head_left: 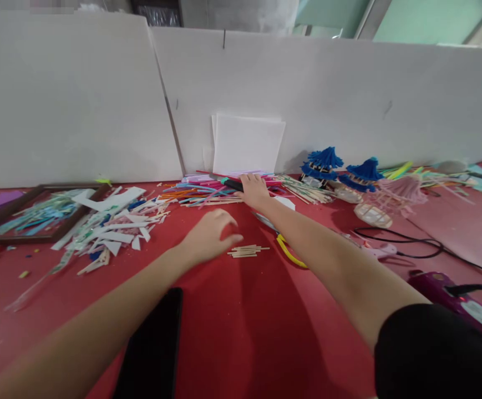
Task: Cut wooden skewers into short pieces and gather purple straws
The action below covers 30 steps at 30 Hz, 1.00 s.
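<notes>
My right hand (pixel 254 189) is at the back of the red table, its fingers closed over one end of a black-and-teal handled tool (pixel 233 184). The tool lies over a pile of coloured craft sticks (pixel 207 191); its exact kind is hard to make out. My left hand (pixel 209 235) hovers nearer to me, fingers loosely curled and thumb apart, holding nothing. Just right of it, a small group of short wooden sticks (pixel 248 251) lies on the table. Yellow-handled scissors (pixel 291 254) rest partly hidden beneath my right forearm.
White paper scraps (pixel 118 230) and a brown frame (pixel 36 239) lie left. A black phone (pixel 155 349) is under my left forearm. Blue-roofed models (pixel 324 163), a pink-roofed model (pixel 402 191), a pink glue gun (pixel 380 251) and a cabled purple device (pixel 457 305) stand right. White boards (pixel 328 94) wall the back.
</notes>
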Each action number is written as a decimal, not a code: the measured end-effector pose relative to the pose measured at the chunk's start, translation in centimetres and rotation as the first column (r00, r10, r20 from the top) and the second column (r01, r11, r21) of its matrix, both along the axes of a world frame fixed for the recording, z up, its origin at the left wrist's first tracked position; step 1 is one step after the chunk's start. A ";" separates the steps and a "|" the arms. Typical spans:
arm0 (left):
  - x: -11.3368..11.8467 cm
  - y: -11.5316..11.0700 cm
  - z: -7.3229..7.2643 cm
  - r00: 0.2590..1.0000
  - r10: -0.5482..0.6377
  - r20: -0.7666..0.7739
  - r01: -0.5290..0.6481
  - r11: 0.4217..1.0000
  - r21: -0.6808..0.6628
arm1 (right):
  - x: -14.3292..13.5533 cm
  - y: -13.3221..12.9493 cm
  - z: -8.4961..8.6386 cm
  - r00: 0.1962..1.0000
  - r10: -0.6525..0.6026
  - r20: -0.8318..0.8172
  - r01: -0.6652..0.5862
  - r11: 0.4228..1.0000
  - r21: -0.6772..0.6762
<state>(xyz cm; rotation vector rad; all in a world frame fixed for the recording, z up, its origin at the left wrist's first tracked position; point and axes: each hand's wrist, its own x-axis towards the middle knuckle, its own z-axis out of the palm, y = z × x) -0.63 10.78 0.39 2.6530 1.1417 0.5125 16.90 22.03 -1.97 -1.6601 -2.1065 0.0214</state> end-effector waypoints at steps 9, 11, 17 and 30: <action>2.0 -1.9 -1.7 0.988 -0.072 -0.140 0.056 0.992 -0.116 | 3.0 -6.0 1.8 0.997 0.071 -0.022 -0.068 0.990 0.120; 1.5 -1.9 -1.8 0.989 -0.045 -0.143 0.030 0.993 -0.110 | 4.8 -8.1 2.3 0.998 0.055 -0.026 -0.052 0.994 0.100; -0.2 -2.6 -2.1 0.986 0.097 -0.133 -0.104 0.994 -0.044 | 9.0 -13.4 1.6 0.999 0.034 0.038 -0.034 0.999 -0.005; 1.7 -6.2 -2.0 0.923 0.290 0.252 -0.190 0.914 -0.358 | 2.4 -4.6 1.1 0.969 0.145 0.199 -0.139 0.989 -0.042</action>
